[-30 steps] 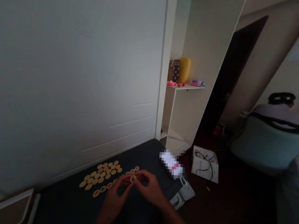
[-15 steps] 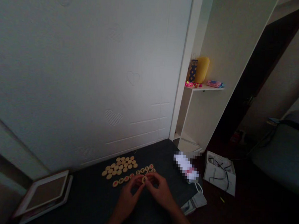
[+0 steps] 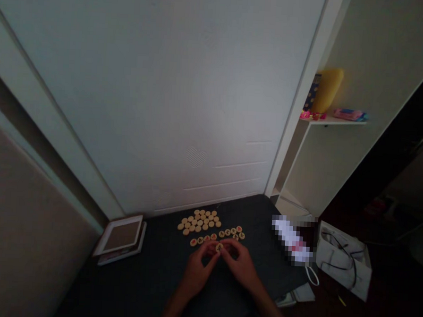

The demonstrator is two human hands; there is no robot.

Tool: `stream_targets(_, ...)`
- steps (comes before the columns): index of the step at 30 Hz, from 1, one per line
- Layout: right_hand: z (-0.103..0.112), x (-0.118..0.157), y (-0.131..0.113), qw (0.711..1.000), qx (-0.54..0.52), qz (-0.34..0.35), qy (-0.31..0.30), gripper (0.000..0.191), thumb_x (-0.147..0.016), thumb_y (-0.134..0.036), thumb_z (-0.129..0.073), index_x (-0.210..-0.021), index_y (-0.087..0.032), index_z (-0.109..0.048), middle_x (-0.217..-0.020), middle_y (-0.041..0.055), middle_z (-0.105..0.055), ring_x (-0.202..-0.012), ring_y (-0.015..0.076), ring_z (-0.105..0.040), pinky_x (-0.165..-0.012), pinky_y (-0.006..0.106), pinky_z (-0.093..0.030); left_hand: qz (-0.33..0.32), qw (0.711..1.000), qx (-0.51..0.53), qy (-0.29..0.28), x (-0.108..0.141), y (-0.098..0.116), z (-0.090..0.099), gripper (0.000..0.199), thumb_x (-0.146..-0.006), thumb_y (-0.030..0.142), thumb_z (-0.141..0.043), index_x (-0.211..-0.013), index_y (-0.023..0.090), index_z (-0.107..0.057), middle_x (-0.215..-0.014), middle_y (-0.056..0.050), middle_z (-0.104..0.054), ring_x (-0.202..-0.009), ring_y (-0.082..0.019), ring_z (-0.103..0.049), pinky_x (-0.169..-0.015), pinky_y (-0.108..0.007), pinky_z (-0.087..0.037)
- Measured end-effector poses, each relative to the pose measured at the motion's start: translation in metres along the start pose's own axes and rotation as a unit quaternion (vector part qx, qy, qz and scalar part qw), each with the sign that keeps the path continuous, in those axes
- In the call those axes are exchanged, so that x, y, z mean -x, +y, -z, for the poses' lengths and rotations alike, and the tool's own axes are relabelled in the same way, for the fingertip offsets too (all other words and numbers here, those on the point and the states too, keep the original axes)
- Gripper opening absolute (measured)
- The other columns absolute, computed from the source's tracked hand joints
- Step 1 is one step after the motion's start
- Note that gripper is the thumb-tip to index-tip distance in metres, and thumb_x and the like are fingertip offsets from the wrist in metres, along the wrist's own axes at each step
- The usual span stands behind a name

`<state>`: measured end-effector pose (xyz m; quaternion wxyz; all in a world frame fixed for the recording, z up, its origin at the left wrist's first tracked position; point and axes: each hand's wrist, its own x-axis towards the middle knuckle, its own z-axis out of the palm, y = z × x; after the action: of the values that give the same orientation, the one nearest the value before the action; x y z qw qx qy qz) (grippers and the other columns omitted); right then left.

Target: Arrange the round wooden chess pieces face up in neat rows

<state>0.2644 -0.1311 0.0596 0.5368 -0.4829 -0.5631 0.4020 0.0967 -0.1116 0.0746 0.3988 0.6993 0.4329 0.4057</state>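
Observation:
A round wooden Chinese chess piece [image 3: 219,248] with a dark character is pinched between my left hand [image 3: 199,267] and my right hand [image 3: 239,263], fingertips of both closed on its edges. Just beyond my hands, rows of face-up pieces [image 3: 200,240] with red or dark characters lie on the dark tabletop [image 3: 148,278]; my fingers partly cover some of them. Farther back sits a cluster of blank-looking pieces [image 3: 200,222], several in uneven rows, close to the white wall panel.
Stacked picture frames [image 3: 120,239] lie at the table's left. A blurred white packet [image 3: 292,241] with a loop rests by the right edge. Beyond it stands a white box [image 3: 344,260] with cables. A shelf [image 3: 337,121] holds a yellow item [image 3: 328,91].
My view has swung to the left, so the table and shelf appear farther right. Both hands still hold the piece above the table.

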Motion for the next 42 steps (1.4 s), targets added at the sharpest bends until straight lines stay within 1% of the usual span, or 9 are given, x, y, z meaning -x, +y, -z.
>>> stream_targets(9, -0.008, -0.002, 0.008, 1.0, -0.007, -0.023, -0.014, 0.043, -0.088, -0.06, -0.064, -0.107, -0.023, -0.072, -0.099, 0.0077, -0.076, -0.092, 0.0255, -0.071, -0.085, 0.038, -0.056, 0.023, 1.0, 0.01, 0.001, 0.002, -0.01, 0.002, 0.024, -0.09, 0.037, -0.065, -0.11, 0.025, -0.068, -0.101, -0.004, -0.077, -0.092, -0.022, -0.073, -0.086, -0.034, -0.058)
stream_targets(18, -0.011, -0.009, 0.025, 0.998, -0.027, -0.049, -0.013, 0.046, -0.085, -0.064, -0.065, -0.105, -0.023, -0.072, -0.098, 0.008, -0.076, -0.092, 0.0267, -0.072, -0.085, 0.039, -0.057, 0.037, 0.999, 0.003, 0.004, -0.001, -0.021, -0.001, 0.024, -0.091, 0.035, -0.063, -0.112, 0.025, -0.067, -0.099, -0.003, -0.078, -0.09, -0.022, -0.073, -0.086, -0.034, -0.058)
stream_targets(24, -0.005, -0.01, 0.033, 0.998, 0.002, -0.059, -0.015, 0.044, -0.086, -0.063, -0.063, -0.105, -0.024, -0.072, -0.099, 0.0082, -0.076, -0.093, 0.0274, -0.072, -0.084, 0.039, -0.057, 0.041, 0.998, 0.013, -0.038, -0.005, -0.022, 0.001, 0.026, -0.092, 0.034, -0.062, -0.116, 0.027, -0.068, -0.105, -0.003, -0.079, -0.098, -0.022, -0.073, -0.091, -0.034, -0.056)
stream_targets(26, 0.0, -0.009, 0.038, 0.998, 0.007, -0.068, -0.015, 0.043, -0.085, -0.061, -0.066, -0.106, -0.023, -0.071, -0.097, 0.0083, -0.076, -0.092, 0.0276, -0.072, -0.083, 0.039, -0.057, 0.041, 0.998, 0.007, -0.047, -0.006, -0.025, -0.002, 0.026, -0.092, 0.033, -0.062, -0.117, 0.028, -0.069, -0.104, -0.002, -0.079, -0.096, -0.022, -0.074, -0.089, -0.033, -0.056)
stream_targets(31, 0.012, -0.004, 0.049, 0.996, 0.013, -0.083, 0.006, 0.04, -0.085, -0.059, -0.067, -0.102, -0.023, -0.071, -0.093, 0.0085, -0.077, -0.089, 0.0285, -0.074, -0.08, 0.039, -0.057, 0.028, 0.997, -0.062, -0.047, -0.008, -0.034, -0.019, 0.026, -0.091, 0.033, -0.063, -0.116, 0.03, -0.07, -0.1, -0.001, -0.079, -0.088, -0.022, -0.072, -0.083, -0.033, -0.055)
stream_targets(34, 0.018, -0.002, 0.051, 0.995, 0.057, -0.077, 0.021, 0.036, -0.088, -0.058, -0.063, -0.095, -0.023, -0.073, -0.09, 0.0083, -0.077, -0.085, 0.0286, -0.074, -0.077, 0.038, -0.057, 0.009, 0.991, -0.13, -0.035, -0.011, -0.035, -0.028, 0.024, -0.09, 0.033, -0.063, -0.113, 0.031, -0.07, -0.098, -0.001, -0.078, -0.086, -0.024, -0.069, -0.083, -0.036, -0.052)
stream_targets(38, 0.021, -0.005, 0.054, 0.99, 0.129, -0.05, 0.04, 0.031, -0.092, -0.052, -0.059, -0.095, -0.025, -0.075, -0.093, 0.0085, -0.077, -0.084, 0.0287, -0.074, -0.076, 0.038, -0.057, -0.014, 0.984, -0.172, -0.044, -0.018, -0.032, -0.034, 0.021, -0.092, 0.031, -0.061, -0.11, 0.03, -0.07, -0.096, -0.001, -0.076, -0.076, -0.023, -0.067, -0.08, -0.036, -0.049)
stream_targets(40, 0.021, -0.006, 0.057, 0.987, 0.154, -0.028, 0.043, 0.028, -0.093, -0.048, -0.059, -0.096, -0.026, -0.076, -0.095, 0.0086, -0.078, -0.085, 0.0286, -0.073, -0.078, 0.039, -0.056, -0.018, 0.981, -0.186, -0.05, -0.02, -0.031, -0.036, 0.02, -0.092, 0.029, -0.06, -0.109, 0.029, -0.069, -0.097, -0.001, -0.075, -0.078, -0.022, -0.067, -0.08, -0.036, -0.048)
stream_targets(42, 0.02, -0.007, 0.06, 0.984, 0.171, -0.009, 0.051, 0.025, -0.092, -0.044, -0.06, -0.096, -0.025, -0.076, -0.096, 0.0087, -0.077, -0.086, 0.0285, -0.073, -0.079, 0.038, -0.056, -0.023, 0.978, -0.203, -0.051, -0.022, -0.032, -0.037, 0.019, -0.092, 0.026, -0.058, -0.108, 0.027, -0.069, -0.099, -0.002, -0.073, -0.086, -0.023, -0.067, -0.082, -0.035, -0.047)
